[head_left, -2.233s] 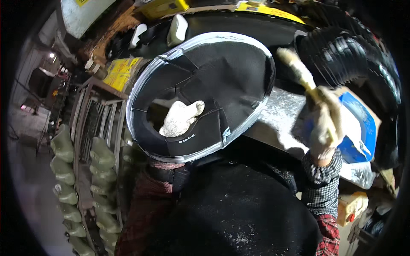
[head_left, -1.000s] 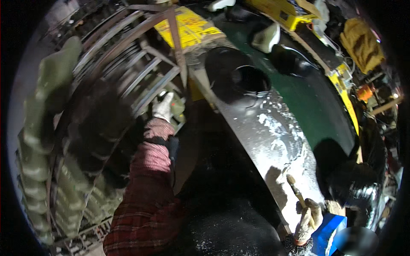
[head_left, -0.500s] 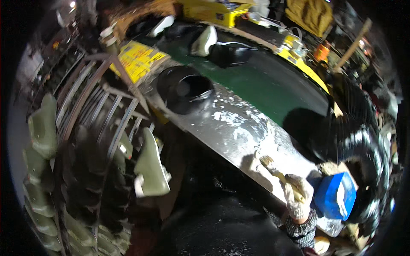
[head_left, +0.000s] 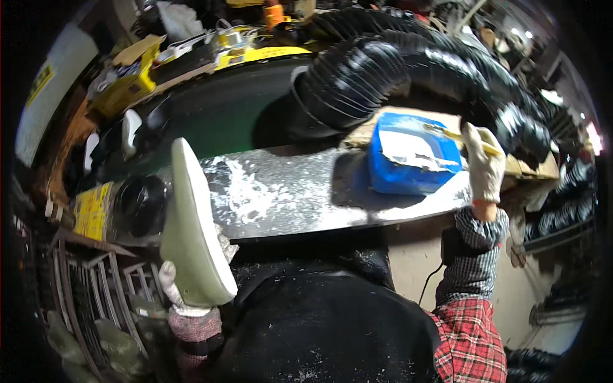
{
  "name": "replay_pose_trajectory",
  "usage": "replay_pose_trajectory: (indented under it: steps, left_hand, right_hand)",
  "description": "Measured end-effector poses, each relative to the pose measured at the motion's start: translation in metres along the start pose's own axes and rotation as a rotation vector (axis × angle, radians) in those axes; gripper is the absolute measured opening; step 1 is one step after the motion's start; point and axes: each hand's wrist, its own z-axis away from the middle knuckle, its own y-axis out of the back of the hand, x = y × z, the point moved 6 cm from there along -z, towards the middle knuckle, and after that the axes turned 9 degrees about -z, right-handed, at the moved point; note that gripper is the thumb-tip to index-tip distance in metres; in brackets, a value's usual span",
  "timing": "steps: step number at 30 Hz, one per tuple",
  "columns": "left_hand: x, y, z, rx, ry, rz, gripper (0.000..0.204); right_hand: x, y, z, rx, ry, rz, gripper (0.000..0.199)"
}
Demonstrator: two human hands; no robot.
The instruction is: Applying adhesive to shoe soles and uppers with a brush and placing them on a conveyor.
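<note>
My left hand (head_left: 176,299), in a pale glove, is closed round the lower part of an olive-green, shoe-shaped piece (head_left: 191,249) with a whitish edge. It stands nearly upright, its narrow end up, in front of the bench. My gloved right hand (head_left: 486,167) is closed on a brush (head_left: 449,133) with a pale handle. The brush reaches over the right rim of a blue tub (head_left: 399,184), which has white paste on its inside and rim. Whether the bristles touch the paste, I cannot tell.
A white-smeared metal bench (head_left: 300,191) runs across in front of me. Behind the tub curves a thick black ribbed hose (head_left: 357,76). A dark green belt (head_left: 223,127) lies beyond the bench. More olive pieces hang on a metal rack (head_left: 96,274) at lower left.
The view has swung right. My right hand has gone from low over the bench to the blue tub's rim, still with the brush. My left hand still holds the olive piece.
</note>
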Motion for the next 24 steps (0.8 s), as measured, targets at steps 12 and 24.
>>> replay_pose_trajectory:
  steps: [12,24]
  left_hand:
    - [-0.067,0.055,0.065,0.322,0.456,0.154,0.08]
    - [-0.083,0.137,0.069,0.29,0.314,0.199,0.055]
  right_hand:
    - [-0.015,-0.003,0.029,-0.063,-0.098,-0.235,0.023]
    - [-0.036,-0.329,0.125,-0.875,-0.195,-0.618,0.022]
